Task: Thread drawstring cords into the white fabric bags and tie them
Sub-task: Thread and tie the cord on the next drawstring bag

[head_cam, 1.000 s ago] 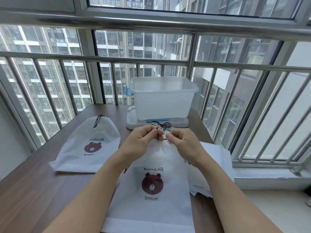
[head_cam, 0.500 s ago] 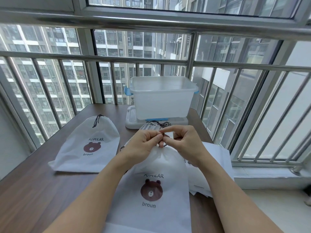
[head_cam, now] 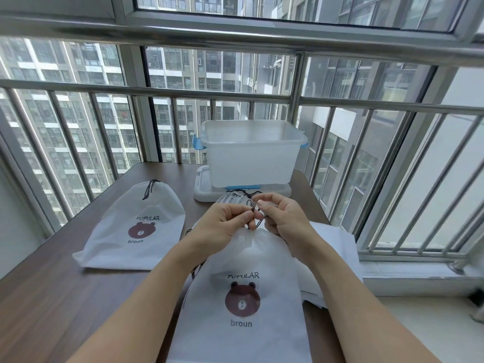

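White bag [head_cam: 242,297]: soft, light, we gather its mouth.
Cord [head_cam: 258,223]: thin, limp, slippery.
Grip: left hand [head_cam: 222,229] and right hand [head_cam: 284,224] both pinch cord ends.

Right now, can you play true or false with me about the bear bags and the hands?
1. Both hands pinch a dark cord above the near bag. True.
2. The left hand lies flat on the table. False: it is raised, its fingers pinching the cord beside the right hand.
3. The far bag has its top gathered with a cord. True.
4. The bears are blue. False: they are brown.
5. The plastic box sits at the table's far end. True.
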Demonstrator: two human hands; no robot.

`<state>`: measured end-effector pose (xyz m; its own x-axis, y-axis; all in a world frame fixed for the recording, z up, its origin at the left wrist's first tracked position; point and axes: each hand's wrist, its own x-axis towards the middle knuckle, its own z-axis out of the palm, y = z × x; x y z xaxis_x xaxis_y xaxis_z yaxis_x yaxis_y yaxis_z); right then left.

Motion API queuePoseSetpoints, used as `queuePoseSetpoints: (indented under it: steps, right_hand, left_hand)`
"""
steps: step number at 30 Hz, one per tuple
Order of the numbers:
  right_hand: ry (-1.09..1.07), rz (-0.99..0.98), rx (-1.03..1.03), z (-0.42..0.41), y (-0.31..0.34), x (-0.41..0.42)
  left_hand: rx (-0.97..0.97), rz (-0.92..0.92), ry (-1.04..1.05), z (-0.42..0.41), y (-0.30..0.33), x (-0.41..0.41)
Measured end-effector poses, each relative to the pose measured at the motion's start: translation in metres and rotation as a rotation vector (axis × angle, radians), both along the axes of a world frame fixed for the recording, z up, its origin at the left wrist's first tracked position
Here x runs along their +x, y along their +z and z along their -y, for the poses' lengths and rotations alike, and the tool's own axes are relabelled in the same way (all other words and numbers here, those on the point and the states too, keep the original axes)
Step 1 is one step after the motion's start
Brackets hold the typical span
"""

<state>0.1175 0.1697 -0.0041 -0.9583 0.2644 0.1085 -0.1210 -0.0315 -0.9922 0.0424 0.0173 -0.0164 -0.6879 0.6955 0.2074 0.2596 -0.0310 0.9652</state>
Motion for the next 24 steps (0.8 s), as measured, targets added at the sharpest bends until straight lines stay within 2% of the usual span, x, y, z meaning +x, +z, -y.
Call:
queuePoseSetpoints:
  steps: [3,7,10,15,18,24]
  right_hand:
    - [0.008,-0.022,0.144,-0.004,0.004,0.006]
    - [-0.048,-0.057,0.155,0.0,0.004,0.007]
    - [-0.09,-0.021,0.036,0.001,0.002,0.002]
    - [-0.095,0.056,-0.135,0.0,0.002,-0.002]
    - [-0.086,0.077,-0.156,-0.002,-0.001,-0.004]
    - [-0.163,-0.04,0.166,-0.006,0.001,0.001]
  left_hand:
    - [-0.043,-0.067,-0.002,0.001,-0.001,-0.001]
    - [-0.055,-0.046,0.001,0.001,-0.001,0.0]
    - [-0.02,0.018,-0.012,0.001,0.001,0.001]
    - [-0.024,0.001,-0.019,0.001,0.001,0.002]
    - [-0.018,-0.016,0.007,0.001,0.001,0.002]
    - [0.084,0.067,0.105,0.0,0.002,0.0]
